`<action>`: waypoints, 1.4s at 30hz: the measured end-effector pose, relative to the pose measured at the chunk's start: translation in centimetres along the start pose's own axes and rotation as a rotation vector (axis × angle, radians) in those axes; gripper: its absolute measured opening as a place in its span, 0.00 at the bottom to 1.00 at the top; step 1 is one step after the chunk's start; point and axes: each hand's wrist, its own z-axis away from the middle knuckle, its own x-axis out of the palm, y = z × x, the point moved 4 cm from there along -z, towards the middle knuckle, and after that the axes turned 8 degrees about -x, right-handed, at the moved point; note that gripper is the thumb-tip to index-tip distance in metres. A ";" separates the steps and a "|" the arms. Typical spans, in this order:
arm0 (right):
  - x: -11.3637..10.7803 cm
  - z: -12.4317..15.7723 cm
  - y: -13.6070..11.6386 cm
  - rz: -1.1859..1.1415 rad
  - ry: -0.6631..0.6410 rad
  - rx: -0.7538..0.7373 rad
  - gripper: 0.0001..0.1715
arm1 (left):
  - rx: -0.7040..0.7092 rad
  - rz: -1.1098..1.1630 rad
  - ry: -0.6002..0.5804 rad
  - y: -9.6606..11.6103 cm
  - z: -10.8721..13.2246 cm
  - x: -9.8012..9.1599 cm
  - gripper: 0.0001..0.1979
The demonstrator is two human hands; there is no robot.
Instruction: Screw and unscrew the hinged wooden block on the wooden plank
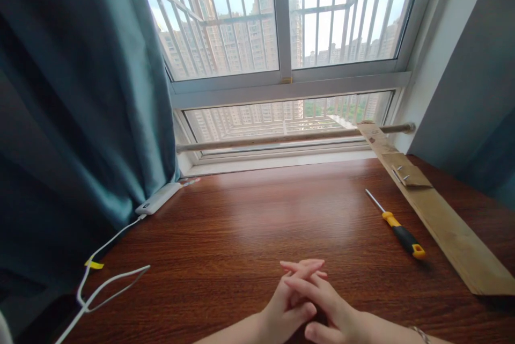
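Observation:
My left hand and my right hand rest together at the near edge of the table, their fingers loosely interlaced and stretched out. No object shows between them. To their right lies a screwdriver with a black and yellow handle, its metal shaft pointing toward the window. Beside it runs a long strip of cardboard whose far end leans on the rail. A smaller cardboard piece sits on that strip, with two small metal pins or screws on it.
The brown wooden table reaches to the window, where a horizontal rail crosses. At left, a white power strip or adapter lies by a blue curtain, its white cable looping nearer. A yellow tag lies by the cable.

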 end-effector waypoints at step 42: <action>0.2 -0.7 0.4 0.049 -0.020 -0.013 0.27 | 0.008 -0.078 0.078 1.2 -0.4 -1.0 0.16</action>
